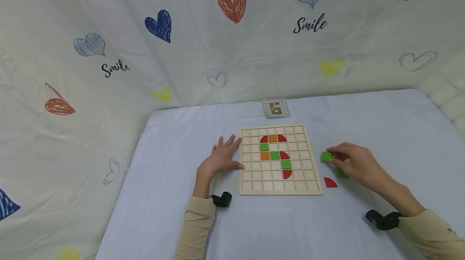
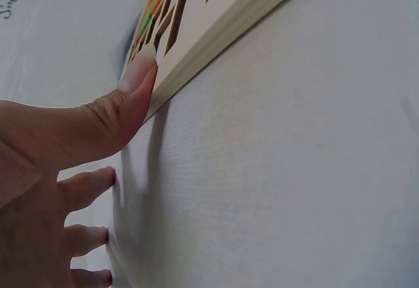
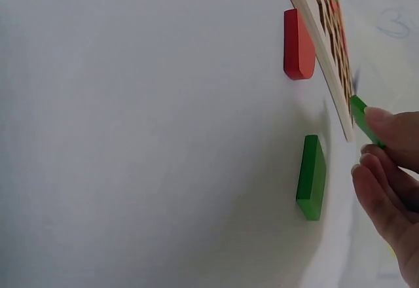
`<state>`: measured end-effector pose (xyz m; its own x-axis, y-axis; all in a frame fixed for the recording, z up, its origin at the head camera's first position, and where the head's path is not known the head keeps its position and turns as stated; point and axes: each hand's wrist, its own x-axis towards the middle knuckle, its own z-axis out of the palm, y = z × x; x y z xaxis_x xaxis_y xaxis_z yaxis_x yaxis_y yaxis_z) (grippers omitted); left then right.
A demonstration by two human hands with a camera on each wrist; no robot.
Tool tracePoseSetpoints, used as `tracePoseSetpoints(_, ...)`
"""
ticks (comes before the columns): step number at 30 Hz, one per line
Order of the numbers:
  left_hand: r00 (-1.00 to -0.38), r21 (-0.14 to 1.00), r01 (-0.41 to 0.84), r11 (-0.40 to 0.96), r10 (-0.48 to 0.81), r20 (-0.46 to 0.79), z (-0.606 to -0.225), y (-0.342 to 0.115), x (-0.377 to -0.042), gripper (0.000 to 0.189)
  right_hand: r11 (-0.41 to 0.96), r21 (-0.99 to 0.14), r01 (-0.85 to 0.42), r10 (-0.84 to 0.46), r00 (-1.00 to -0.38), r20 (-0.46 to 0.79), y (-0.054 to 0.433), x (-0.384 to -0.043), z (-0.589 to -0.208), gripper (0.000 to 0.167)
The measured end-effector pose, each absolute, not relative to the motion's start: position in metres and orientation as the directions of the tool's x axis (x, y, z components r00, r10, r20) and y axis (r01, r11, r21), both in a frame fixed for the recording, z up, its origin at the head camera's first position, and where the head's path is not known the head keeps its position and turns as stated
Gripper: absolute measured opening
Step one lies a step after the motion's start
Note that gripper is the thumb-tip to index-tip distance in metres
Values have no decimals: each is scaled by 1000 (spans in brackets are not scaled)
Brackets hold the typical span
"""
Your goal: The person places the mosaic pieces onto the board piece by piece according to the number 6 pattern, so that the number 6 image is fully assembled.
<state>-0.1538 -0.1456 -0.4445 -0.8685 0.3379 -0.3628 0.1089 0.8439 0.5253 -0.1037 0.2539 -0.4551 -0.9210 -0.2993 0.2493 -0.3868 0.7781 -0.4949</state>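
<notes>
A wooden grid board lies on the table, with red quarter-round, orange square and green square tiles set in its cells. My left hand is spread at the board's left side, its thumb on the rim and its fingertips on the cloth. Right of the board, my right hand pinches a green square tile between thumb and fingers. Under that hand lies another green tile, partly covered in the head view. A red quarter-round tile lies near the board's lower right corner.
Behind the board lies a pattern card showing a coloured figure on a grid. A white cloth covers the table. At the back hangs a curtain printed with hearts. Each wrist wears a black camera.
</notes>
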Motion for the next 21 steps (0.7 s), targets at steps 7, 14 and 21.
tracePoseSetpoints(7,-869,528,109,842,339,-362,-445,-145,-154,95,757,-476,-448,-323,-889,324,247,-103,-454,34)
tracePoseSetpoints(14,-869,530,110,841,340,-360,-444,-145,-155,95,745,-467,-477,-345,-874,343,235,-102,-450,35)
tracePoseSetpoints(21,-868,524,111,844,339,-363,-445,-145,-155,95,728,-516,-451,-358,-892,274,223,-100,-444,32)
